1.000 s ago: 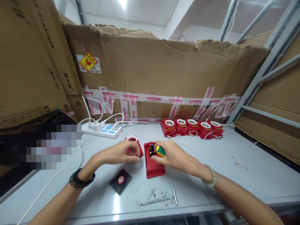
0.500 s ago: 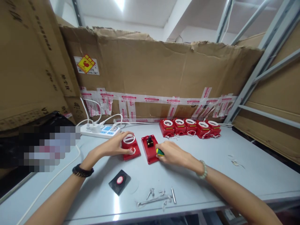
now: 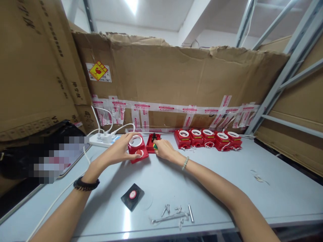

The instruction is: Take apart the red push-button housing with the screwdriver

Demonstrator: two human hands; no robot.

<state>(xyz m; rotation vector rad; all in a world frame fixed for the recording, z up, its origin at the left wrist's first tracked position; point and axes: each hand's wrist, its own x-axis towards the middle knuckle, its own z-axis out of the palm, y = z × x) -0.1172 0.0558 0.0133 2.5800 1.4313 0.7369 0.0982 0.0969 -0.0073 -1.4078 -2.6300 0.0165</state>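
Observation:
My left hand point(image 3: 117, 149) is closed on a red housing cover point(image 3: 140, 144) with a white ring and a red button. Its thumb lies by the button, and the cover looks tilted. Just to the right, my right hand point(image 3: 164, 150) grips the edge of an open red box base point(image 3: 149, 146), which has a small black part point(image 3: 154, 136) inside. Tucked in the same hand is a green-and-yellow handle point(image 3: 155, 147); the rest of that tool is hidden. The cover and base are close together above the grey-blue table point(image 3: 202, 188).
Several red units with white rings point(image 3: 208, 137) stand along the cardboard at the back right. A power strip point(image 3: 97, 140) is behind my left hand. Nearer me lie a black square with a round label point(image 3: 132, 195), screws point(image 3: 166, 210) and a metal T-bar tool point(image 3: 174, 217).
My right hand has moved away from me and left, carrying the red base back beside the cover. My left hand has shifted the cover slightly back and tilted it. The view has shifted a little.

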